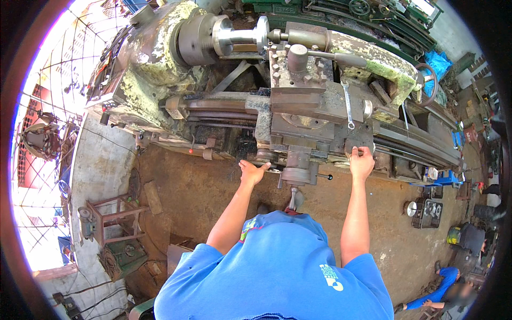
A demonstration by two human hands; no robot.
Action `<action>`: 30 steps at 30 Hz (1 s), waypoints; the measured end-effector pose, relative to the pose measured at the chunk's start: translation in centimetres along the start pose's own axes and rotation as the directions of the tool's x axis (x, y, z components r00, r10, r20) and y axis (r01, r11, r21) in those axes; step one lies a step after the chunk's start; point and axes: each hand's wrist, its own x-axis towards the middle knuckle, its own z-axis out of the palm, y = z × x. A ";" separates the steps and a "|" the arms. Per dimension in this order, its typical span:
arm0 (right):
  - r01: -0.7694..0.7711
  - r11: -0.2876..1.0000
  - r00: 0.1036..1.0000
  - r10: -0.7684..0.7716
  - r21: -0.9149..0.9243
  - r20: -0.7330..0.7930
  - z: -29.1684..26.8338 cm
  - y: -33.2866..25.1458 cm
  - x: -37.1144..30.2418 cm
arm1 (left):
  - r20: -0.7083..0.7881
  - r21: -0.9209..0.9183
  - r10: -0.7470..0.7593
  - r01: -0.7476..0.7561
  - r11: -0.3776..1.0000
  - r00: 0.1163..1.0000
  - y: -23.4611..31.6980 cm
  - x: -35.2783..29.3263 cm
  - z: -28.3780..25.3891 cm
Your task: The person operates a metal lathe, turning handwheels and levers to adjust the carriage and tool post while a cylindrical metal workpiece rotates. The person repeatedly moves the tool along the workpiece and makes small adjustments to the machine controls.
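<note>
A worn metal lathe (304,125) stands in front of me. My left hand (254,172) is closed at the rim of a small handwheel (265,155) on the carriage's left front, thumb toward the right. At the carriage's right front, my right hand (362,161) is closed with curled fingers; what they grip is hidden. A shiny flanged workpiece (241,36) sits between the chuck (196,40) and the tailstock (306,37). The tool post (298,66) is right of and nearer than the workpiece. A wrench (348,106) lies on the carriage above my right hand.
A black-knobbed crank handle (323,176) juts from the cross slide between my hands. A green machine (368,24) stands behind the lathe. At left are a metal stand (114,218) and a green motor-like unit (124,258). Another person in blue (440,290) is at lower right.
</note>
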 end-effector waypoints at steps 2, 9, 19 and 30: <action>0.001 1.000 1.000 -0.001 0.006 -0.002 0.0 0.0 0.0 | 0.001 0.006 -0.008 0.008 1.000 1.000 -0.2 0.2 0.2; -0.006 1.000 1.000 0.006 0.016 0.000 0.1 0.1 0.0 | -0.003 -0.010 0.014 -0.014 1.000 1.000 -0.7 0.6 0.2; -0.002 0.999 1.000 0.002 0.037 0.008 0.1 0.3 0.1 | 0.025 -0.052 0.033 -0.032 0.998 0.999 -0.5 0.1 -0.4; 0.006 1.000 1.000 -0.006 0.024 0.001 -0.1 0.0 0.1 | 0.048 -0.134 0.056 -0.049 0.990 0.997 -0.6 -0.1 -0.8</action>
